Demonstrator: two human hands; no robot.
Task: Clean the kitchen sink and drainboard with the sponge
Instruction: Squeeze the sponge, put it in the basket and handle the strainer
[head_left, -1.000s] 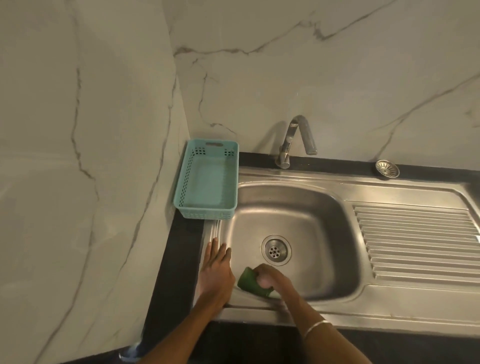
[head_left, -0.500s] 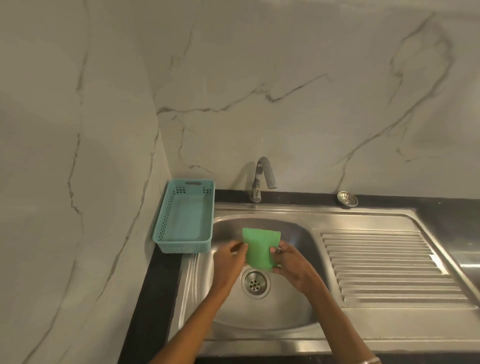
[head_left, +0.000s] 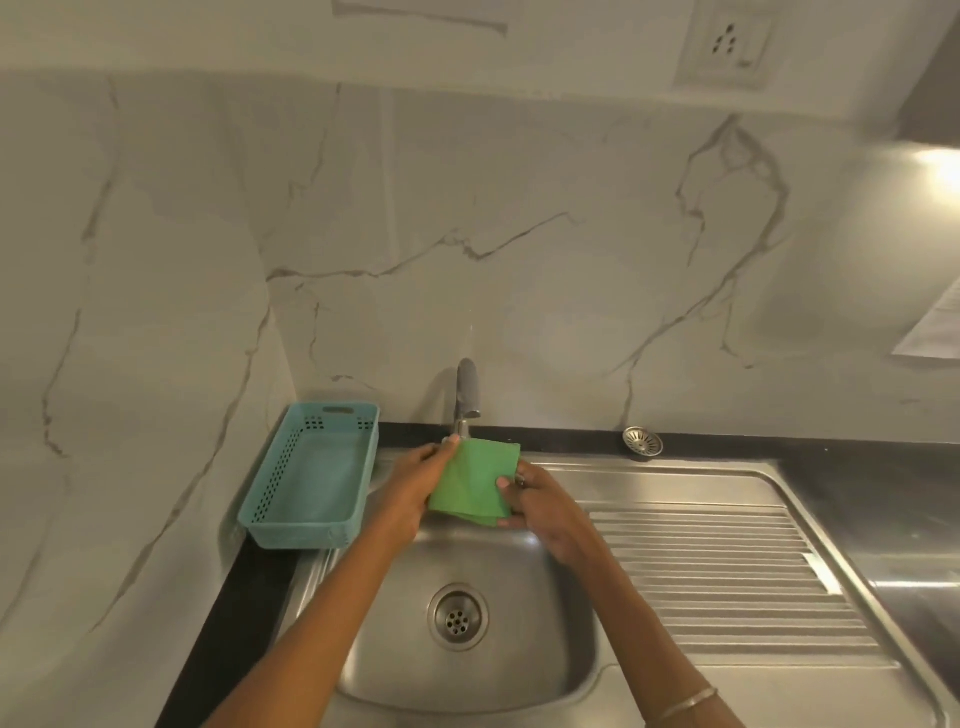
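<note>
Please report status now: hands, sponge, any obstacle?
Left hand and right hand both grip the sponge, held under the tap above the sink. Nothing blocks.

A teal basket (head_left: 311, 483) with perforated walls and a slot handle sits on the black counter (head_left: 228, 587) in the left corner, against the marble side wall (head_left: 130, 312). A chrome tap (head_left: 466, 395) rises at the back edge — its spout points forward. To its right, on the counter's back strip, lies a small round metal strainer (head_left: 643, 442), apart from the tap. The back wall (head_left: 519, 260) is the same pale marble with grey-brown veins. High on it, at the upper right, is a white socket plate (head_left: 724, 44). A sheet of paper (head_left: 935, 327) shows at the right edge — cut off by the frame.
</note>
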